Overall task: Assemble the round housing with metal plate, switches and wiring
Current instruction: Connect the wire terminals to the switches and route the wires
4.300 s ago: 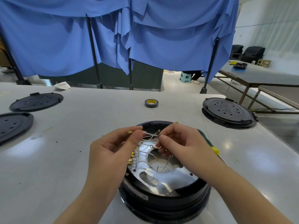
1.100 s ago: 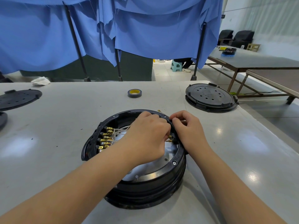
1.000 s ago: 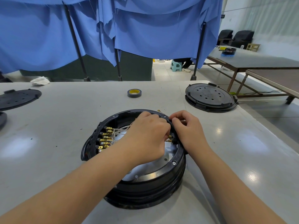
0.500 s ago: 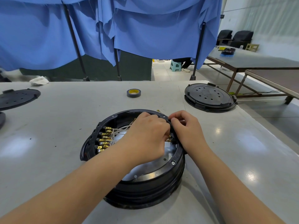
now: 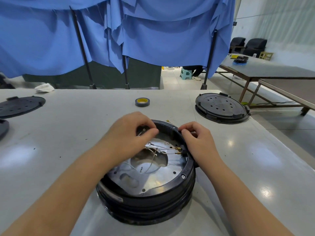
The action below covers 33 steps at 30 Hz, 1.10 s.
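Left hand [image 5: 127, 135] has fingers curled over the far inner rim of the round housing [image 5: 150, 198], pinching what looks like a small black part or wire end, can't tell which; right hand [image 5: 198, 142] is curled on the right rim, fingertips pinched together just above the black switch [image 5: 183, 151] with two brass terminals, though what it grips isn't visible. Housing sits mid-tabletop [image 5: 68, 133], metal plate [image 5: 158, 178] seated inside, thin wires [image 5: 162, 148] looping loose over the centre hole. Looks like the wiring step: next, route loose ring-terminal leads to their switches without snagging them on the plate edge.
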{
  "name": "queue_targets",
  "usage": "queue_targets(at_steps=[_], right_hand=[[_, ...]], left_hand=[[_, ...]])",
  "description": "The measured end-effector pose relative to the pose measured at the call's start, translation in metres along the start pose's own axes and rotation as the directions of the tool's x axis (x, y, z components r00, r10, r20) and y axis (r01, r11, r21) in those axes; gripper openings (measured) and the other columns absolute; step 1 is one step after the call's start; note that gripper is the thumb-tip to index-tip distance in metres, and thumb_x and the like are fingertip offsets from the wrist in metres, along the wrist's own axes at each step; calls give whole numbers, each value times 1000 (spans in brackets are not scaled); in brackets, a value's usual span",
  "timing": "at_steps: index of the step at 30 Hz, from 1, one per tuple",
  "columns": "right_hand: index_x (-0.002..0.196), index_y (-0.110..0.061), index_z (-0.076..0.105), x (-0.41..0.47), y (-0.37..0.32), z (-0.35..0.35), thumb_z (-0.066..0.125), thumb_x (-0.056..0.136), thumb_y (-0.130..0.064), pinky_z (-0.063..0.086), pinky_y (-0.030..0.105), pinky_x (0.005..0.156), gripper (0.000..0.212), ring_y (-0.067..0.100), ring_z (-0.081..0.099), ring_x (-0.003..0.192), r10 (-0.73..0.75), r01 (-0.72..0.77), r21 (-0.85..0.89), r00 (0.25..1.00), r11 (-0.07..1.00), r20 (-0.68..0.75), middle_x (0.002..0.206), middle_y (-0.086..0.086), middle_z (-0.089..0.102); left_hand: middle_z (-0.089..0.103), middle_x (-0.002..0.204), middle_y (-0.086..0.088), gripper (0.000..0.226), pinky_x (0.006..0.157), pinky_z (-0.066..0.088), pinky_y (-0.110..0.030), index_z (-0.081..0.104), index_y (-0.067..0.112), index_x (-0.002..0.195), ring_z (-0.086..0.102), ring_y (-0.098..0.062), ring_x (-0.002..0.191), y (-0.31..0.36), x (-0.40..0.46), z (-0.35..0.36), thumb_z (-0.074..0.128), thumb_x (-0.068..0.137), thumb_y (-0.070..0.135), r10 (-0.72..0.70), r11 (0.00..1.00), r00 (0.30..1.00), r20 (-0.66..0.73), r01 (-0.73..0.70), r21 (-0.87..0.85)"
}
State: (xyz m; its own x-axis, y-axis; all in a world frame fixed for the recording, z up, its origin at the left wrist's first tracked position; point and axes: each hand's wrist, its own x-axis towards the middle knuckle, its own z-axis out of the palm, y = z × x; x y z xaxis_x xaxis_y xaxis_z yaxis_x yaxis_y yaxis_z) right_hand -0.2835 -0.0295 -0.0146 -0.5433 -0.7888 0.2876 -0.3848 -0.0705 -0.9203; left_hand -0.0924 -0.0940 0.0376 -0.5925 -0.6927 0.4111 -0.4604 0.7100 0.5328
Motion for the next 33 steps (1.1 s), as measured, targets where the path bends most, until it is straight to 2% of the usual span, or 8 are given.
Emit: queue_targets(at_steps=[2,4,7,12,18,22,26,33], right_hand=[[81,-26,66,0,0,-1,55,89,-11,49,19,60,20,7,61,71,-2,2,-16,1000,1000,-1,78,-10,65],[84,-27,65,0,0,-1,56,89,-13,48,19,63,18,8,61,74,-7,7,-26,1000,1000,-8,80,-10,65],[85,-27,65,1,0,-2,57,89,-12,46,17,63,18,7,61,75,1,-1,-21,1000,1000,-13,80,-11,65],[84,-22,68,6,-3,-6,59,89,-11,46,15,60,16,7,61,71,46,-46,-6,999,999,22,78,-6,66],[85,-15,70,23,-7,-8,62,88,-11,49,15,61,10,9,61,69,49,-48,-55,999,997,10,80,3,70],[83,-20,68,53,-3,-10,68,84,-22,48,22,64,2,9,61,71,19,-12,-273,1000,962,22,80,-3,68],[88,-19,66,84,16,-3,68,84,-33,47,29,75,15,15,60,86,106,9,-588,981,809,161,91,-3,66],[97,-6,71,113,24,17,62,87,-29,49,33,82,26,28,61,95,297,-5,-782,926,623,232,96,8,68]], left_hand=[[63,102,18,14,81,37,-8,68,32,101,57,2,97,-18,-3,-11,66,87,30,-86,996,989,-121,85,-11],[62,114,15,27,86,39,-17,64,31,115,57,-2,105,-36,-7,-18,66,88,28,-213,977,960,-179,206,-58],[61,120,9,41,91,41,-27,57,27,128,58,-9,108,-56,-14,-19,67,89,21,-402,908,909,-106,382,-170],[74,83,20,26,61,43,-5,71,34,96,66,10,71,-67,-21,-13,63,91,10,-529,764,848,-10,471,-441],[73,78,21,25,70,47,-17,73,35,96,67,5,76,-66,-24,-13,63,91,12,-543,724,840,3,470,-506],[74,89,16,28,81,50,-25,71,41,86,69,-3,86,-66,-26,-14,63,91,15,-541,717,841,15,471,-514],[74,95,12,27,86,52,-28,70,41,88,69,-7,90,-65,-27,-13,62,92,15,-529,719,848,22,462,-518],[74,96,12,27,85,51,-27,70,41,88,69,-7,91,-66,-27,-13,62,92,16,-524,718,852,22,455,-527]])
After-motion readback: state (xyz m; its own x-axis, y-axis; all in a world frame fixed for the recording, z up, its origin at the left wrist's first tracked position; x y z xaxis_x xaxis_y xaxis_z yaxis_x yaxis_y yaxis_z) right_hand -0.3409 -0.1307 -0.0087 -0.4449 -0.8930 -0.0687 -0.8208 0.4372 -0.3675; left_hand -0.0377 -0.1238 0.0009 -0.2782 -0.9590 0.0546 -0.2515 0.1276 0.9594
